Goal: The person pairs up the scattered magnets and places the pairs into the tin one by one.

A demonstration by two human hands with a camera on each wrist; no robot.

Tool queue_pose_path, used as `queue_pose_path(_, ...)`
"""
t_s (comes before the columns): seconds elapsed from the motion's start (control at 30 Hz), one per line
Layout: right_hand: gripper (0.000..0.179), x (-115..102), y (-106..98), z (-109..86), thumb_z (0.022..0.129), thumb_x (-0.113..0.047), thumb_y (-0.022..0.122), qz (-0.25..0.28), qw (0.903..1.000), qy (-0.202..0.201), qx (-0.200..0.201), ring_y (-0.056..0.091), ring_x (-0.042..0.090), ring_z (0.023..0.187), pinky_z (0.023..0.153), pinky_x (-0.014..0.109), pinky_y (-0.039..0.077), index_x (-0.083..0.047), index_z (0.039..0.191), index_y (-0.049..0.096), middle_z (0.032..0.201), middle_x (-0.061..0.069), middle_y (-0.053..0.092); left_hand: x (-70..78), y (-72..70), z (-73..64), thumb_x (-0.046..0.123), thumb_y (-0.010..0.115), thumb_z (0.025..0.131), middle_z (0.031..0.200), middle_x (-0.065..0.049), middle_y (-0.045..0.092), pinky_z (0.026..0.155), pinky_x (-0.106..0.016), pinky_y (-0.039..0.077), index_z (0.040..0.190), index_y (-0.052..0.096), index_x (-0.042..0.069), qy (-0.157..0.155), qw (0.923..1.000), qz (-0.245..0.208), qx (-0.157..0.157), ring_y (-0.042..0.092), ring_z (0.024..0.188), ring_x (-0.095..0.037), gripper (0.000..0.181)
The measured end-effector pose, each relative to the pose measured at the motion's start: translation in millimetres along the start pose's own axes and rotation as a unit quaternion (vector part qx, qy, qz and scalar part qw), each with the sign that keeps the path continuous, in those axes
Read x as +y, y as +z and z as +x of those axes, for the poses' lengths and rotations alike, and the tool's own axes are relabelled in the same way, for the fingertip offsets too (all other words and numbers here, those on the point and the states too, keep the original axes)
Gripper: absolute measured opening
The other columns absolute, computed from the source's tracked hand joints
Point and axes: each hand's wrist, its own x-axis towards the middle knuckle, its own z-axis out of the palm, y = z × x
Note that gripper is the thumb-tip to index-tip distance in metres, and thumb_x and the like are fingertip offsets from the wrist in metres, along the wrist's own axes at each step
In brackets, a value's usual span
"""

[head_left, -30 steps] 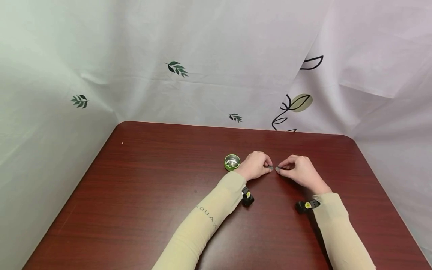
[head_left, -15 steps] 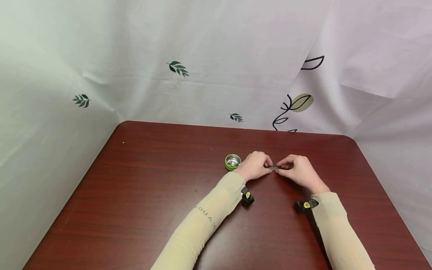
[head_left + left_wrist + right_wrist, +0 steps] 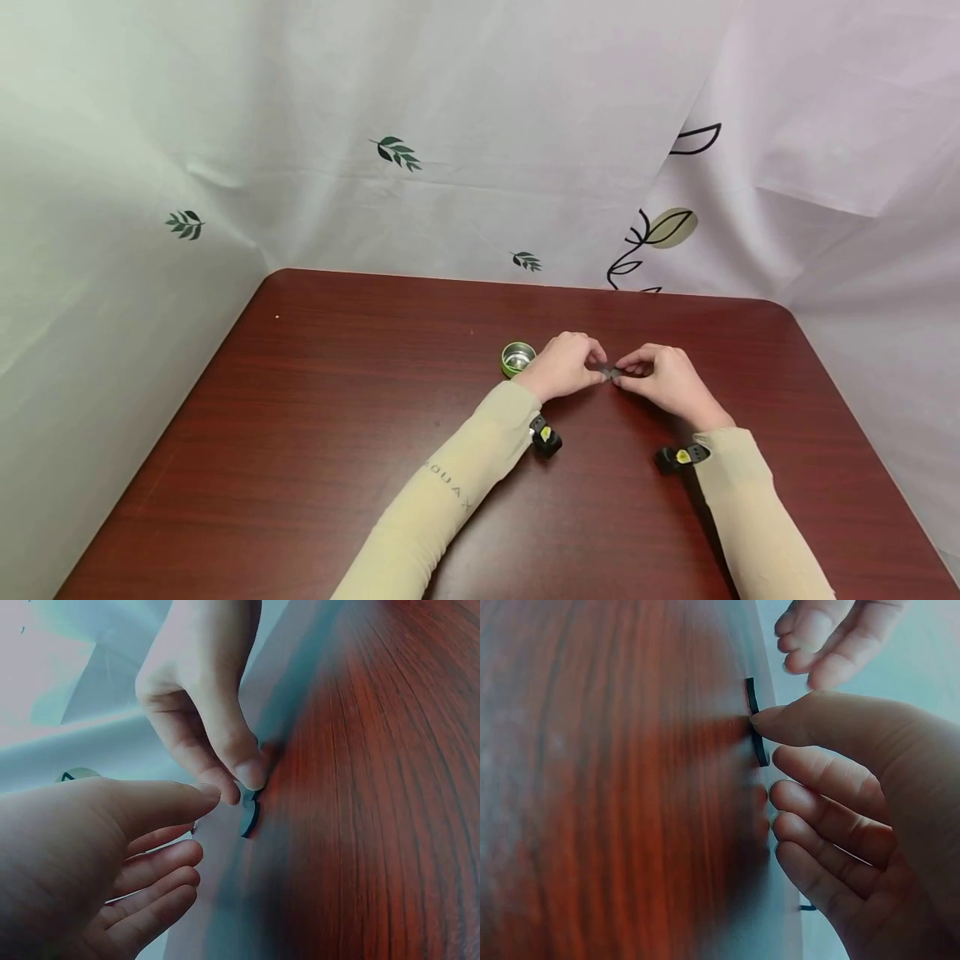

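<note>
Two small, thin dark grey pieces [image 3: 611, 374] meet end to end low over the table, between the hands. My right hand [image 3: 669, 385] pinches the right-hand one between thumb and fingertips. In the left wrist view the dark strip [image 3: 251, 819] shows a slight notch and its free end points at the left hand. My left hand [image 3: 564, 368] is beside it, thumb and fingers parted, with a gap to the strip. The right wrist view shows the strip [image 3: 760, 752] edge-on under the right thumb, and the left fingers [image 3: 840, 645] off to the side.
A round green tin [image 3: 518, 358] with a shiny inside stands just left of the left wrist. The reddish-brown wooden table [image 3: 300, 433] ends at a white curtain [image 3: 465, 125] with leaf prints. Black cameras sit on both wrists.
The two dark pieces, apart at first, have come together as the right hand moved slightly left. The left hand has let go of its piece and drawn slightly left.
</note>
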Motion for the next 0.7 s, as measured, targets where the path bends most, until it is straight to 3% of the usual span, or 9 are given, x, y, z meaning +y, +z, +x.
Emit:
queue_pose_path(0.2, 0.02, 0.4, 0.2, -1.7, 0.083, -0.013, 0.087, -0.004, 1.0, 0.003, -0.003, 0.066, 0.017, 0.078, 0.069, 0.026, 0.055, -0.005, 0.1, 0.079, 0.09, 0.002, 0.07, 3.4, -6.4, -8.2, 0.028, 0.078, 0.092, 0.105, 0.003, 0.068, 0.084, -0.016, 0.046, 0.114, 0.074, 0.013, 0.003, 0.9998, -0.02, 0.005, 0.061, 0.096, -0.007, 0.028)
queue_pose_path(0.7, 0.019, -0.8, 1.2, -0.8, 0.082, -0.008, 0.085, -0.011, 0.9999, -0.004, -0.001, 0.065, 0.017, 0.077, 0.068, 0.027, 0.055, -0.004, 0.1, 0.078, 0.088, 0.001, 0.069, 5.2, -29.9, -30.9, 0.026, 0.081, 0.09, 0.11, 0.002, 0.068, 0.087, -0.019, 0.046, 0.118, 0.074, 0.01, 0.034, 0.9969, -0.041, 0.059, 0.062, 0.104, -0.014, 0.033)
